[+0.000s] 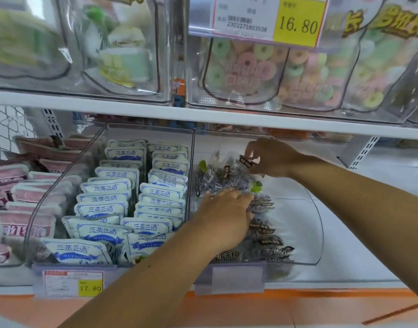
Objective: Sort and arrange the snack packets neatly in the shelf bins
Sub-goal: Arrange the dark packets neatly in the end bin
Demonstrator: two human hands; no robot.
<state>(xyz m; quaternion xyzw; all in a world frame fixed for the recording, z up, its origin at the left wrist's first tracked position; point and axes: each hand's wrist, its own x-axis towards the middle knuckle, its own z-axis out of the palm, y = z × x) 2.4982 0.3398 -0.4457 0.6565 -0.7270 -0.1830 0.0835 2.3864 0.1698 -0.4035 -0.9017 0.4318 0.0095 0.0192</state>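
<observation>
Right hand (272, 157) — fingertips pinch one dark plum packet (246, 161) above the pile (227, 181). Left hand (224, 216) — fingers spread flat on the pile, gripping nothing. Clear divider (193, 162) just left of its fingers, white-blue packets (123, 200) beyond.

upper-left bin (26, 43) blurred, price label (73, 284) illegible

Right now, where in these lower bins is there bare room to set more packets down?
The right half of the clear bin is bare, right of the dark plum packets, which both hands work. The blue-and-white packet bin is packed full, and the pink packets further left are crowded.
</observation>
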